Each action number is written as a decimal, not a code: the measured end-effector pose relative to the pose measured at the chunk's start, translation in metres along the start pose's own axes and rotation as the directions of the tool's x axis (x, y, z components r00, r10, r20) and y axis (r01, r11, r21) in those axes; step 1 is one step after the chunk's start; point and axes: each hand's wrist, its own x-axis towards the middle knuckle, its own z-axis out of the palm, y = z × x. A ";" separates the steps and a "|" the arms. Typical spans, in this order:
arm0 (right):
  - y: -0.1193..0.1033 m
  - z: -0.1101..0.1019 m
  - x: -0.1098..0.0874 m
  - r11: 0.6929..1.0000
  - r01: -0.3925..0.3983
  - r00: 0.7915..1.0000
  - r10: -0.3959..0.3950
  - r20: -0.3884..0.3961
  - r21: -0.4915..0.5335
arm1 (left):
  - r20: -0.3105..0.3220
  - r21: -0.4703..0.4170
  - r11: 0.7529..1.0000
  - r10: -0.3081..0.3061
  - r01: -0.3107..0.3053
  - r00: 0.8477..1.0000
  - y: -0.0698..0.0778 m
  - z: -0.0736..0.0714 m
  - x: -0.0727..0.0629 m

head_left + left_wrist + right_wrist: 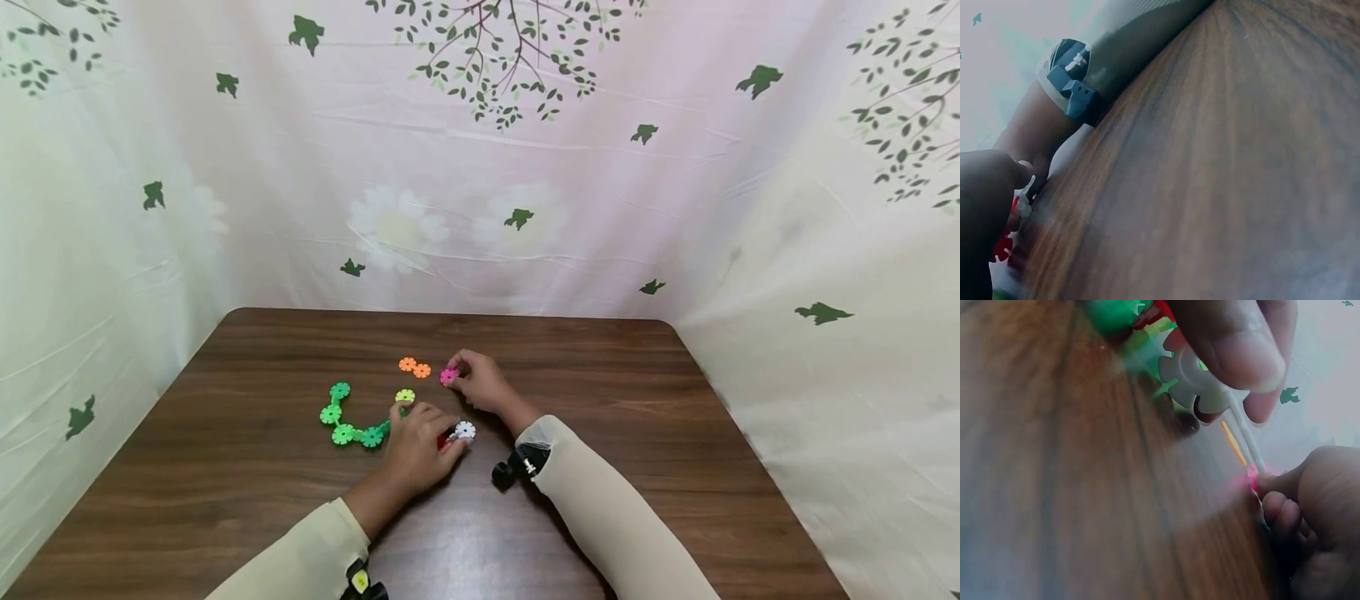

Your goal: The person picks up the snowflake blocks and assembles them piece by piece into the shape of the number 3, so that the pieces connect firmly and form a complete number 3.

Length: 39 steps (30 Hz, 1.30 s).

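Observation:
My left hand (422, 442) pinches a white notched disc (465, 430) between thumb and fingers. Red notched discs (1002, 247), partly hidden by that hand, sit right by the white one. A second white disc (1245, 432) shows edge-on in the right wrist view. Farther back, my right hand (483, 385) pinches a pink notched disc (448, 377) at its fingertips. A curved chain of joined green discs (343, 433) runs left from under the left hand. One yellow disc (405, 396) shows just behind the left hand's fingers; how it joins the chain is hidden.
Two joined orange discs (415, 367) lie on the brown wooden table (637, 392), left of the pink disc. A printed cloth (450, 167) hangs around the table's back and sides. Both sleeves carry a black wrist mount (517, 467).

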 end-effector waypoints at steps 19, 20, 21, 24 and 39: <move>0.004 -0.017 -0.046 0.972 0.022 0.999 -0.032 0.042 0.236 | 0.036 0.076 0.996 -0.046 0.043 0.998 0.003 0.000 0.003; 0.004 -0.018 -0.049 0.970 0.012 0.998 -0.024 0.050 0.242 | 0.041 0.074 0.996 -0.046 0.043 0.998 0.003 0.000 0.003; 0.005 -0.019 -0.052 0.970 0.004 0.998 -0.018 0.055 0.244 | 0.047 0.070 0.997 -0.047 0.044 0.998 0.004 0.000 0.003; 0.005 -0.022 -0.060 0.962 -0.028 0.997 0.007 0.078 0.271 | 0.062 0.064 0.997 -0.047 0.044 0.997 0.005 0.000 0.003; 0.010 -0.034 -0.065 0.934 -0.056 0.981 -0.014 0.193 0.352 | 0.030 0.048 0.997 -0.054 0.053 0.998 0.006 0.002 0.002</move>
